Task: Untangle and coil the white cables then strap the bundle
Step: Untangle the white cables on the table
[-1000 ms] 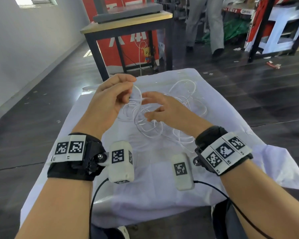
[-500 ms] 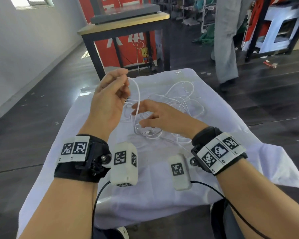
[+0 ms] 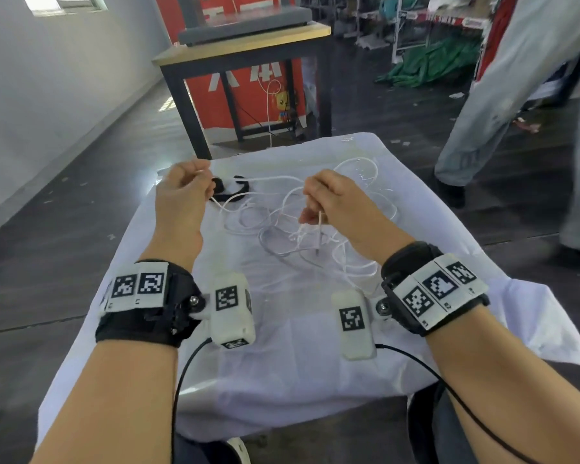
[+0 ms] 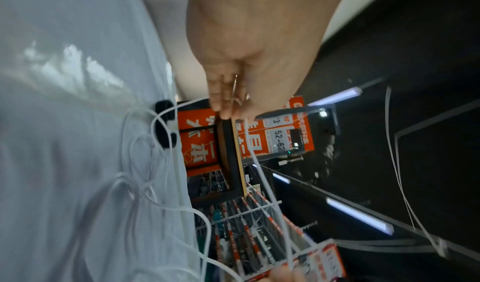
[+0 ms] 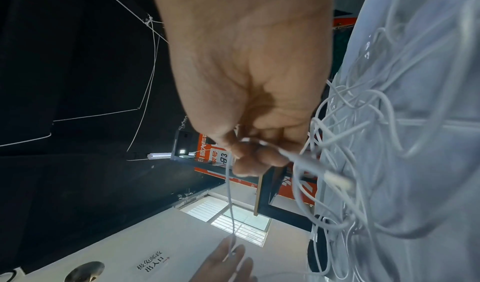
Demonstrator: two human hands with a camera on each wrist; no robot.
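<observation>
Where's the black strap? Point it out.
In the head view, the black strap lies on the white cloth, just right of the left hand, under the white cables.

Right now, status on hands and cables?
Left hand and right hand both pinch one white cable. Tangle still loose. Black strap unused.

The head view looks forward and down over the table (image 3: 315,380). Each wrist view looks close along its palm. All share the cables (image 3: 281,226).

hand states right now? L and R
Left hand: closed, pinching a white cable.
Right hand: closed, pinching the same cable near its plug end.
</observation>
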